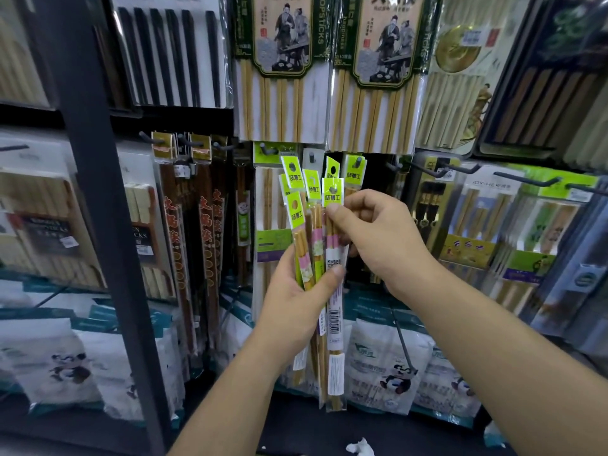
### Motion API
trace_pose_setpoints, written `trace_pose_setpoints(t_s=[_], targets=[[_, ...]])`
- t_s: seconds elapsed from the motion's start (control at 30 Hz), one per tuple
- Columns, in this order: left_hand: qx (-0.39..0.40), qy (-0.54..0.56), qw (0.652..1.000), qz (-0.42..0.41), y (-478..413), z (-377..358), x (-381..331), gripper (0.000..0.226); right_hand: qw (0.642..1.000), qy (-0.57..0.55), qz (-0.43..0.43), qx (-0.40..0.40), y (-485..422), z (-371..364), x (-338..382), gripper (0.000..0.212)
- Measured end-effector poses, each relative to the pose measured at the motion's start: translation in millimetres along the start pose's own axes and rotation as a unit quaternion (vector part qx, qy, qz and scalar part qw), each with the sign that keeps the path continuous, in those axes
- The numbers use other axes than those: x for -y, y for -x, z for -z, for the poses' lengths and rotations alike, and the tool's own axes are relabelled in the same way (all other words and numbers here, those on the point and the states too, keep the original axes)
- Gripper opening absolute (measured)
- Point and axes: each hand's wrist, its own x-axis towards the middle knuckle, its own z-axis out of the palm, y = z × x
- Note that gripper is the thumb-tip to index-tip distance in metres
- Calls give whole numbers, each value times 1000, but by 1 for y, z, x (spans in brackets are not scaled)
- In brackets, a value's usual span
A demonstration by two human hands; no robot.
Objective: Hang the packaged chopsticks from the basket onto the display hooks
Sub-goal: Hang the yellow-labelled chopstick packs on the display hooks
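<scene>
My left hand (297, 297) grips a fanned bundle of several narrow chopstick packs (312, 232) with lime-green header cards, held upright in front of the display. My right hand (375, 232) pinches the rightmost pack (334, 258) of the bundle just below its green header, thumb in front. One matching green-header pack (354, 174) hangs on a display hook (359, 160) right behind the bundle. Another hook (312, 158) pokes through a white card beside it. The basket is out of view.
Wide packs of bamboo chopsticks (283, 77) hang above. Long dark red packs (207, 232) hang at the left beside a black steel upright (98, 192). More packs on black hooks (526, 182) fill the right. Panda-printed bags (391, 370) stand on the shelf below.
</scene>
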Motion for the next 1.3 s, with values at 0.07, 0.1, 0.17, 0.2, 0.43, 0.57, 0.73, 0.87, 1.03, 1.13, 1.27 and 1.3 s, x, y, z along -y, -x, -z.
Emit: trace_pose_setpoints(t_s=[0.07, 0.1, 0.17, 0.2, 0.43, 0.57, 0.73, 0.87, 1.03, 1.13, 1.27, 1.3], targets=[[0, -3, 1000, -8, 0, 1, 0, 35, 1000, 1, 1, 5, 0, 1, 0, 19], [-1, -3, 1000, -14, 1, 1, 0, 35, 1000, 0, 5, 9, 0, 1, 1, 20], [-11, 4, 1000, -19, 1, 0, 2, 33, 1000, -7, 15, 4, -2, 1, 2, 22], [-23, 10, 1000, -16, 1, 0, 3, 30, 1000, -17, 16, -8, -4, 2, 3, 23], [-65, 21, 998, 4, 0, 5, 11, 9, 993, -62, -32, -91, -27, 10, 13, 27], [-55, 16, 998, 1, 0, 6, 12, 10, 995, -45, -19, -86, -32, 8, 9, 33], [-54, 14, 998, 4, -1, 7, 15, 12, 995, -11, -19, -98, -34, 7, 2, 35], [-44, 14, 999, 8, -2, 9, 15, 18, 991, 32, -20, -125, -32, 6, -5, 38], [-32, 18, 999, 16, -3, 9, 16, 17, 985, 79, 21, -153, -15, 6, -7, 30], [-17, 19, 999, 20, -1, 9, 14, 10, 997, 14, 24, -73, -6, 2, 0, 26], [3, 6, 1000, 20, 2, 7, 8, 17, 998, -55, 24, 16, 1, -4, 10, 16], [6, 7, 1000, 21, 3, 7, 7, 16, 997, -62, 27, 21, 1, -5, 11, 16]])
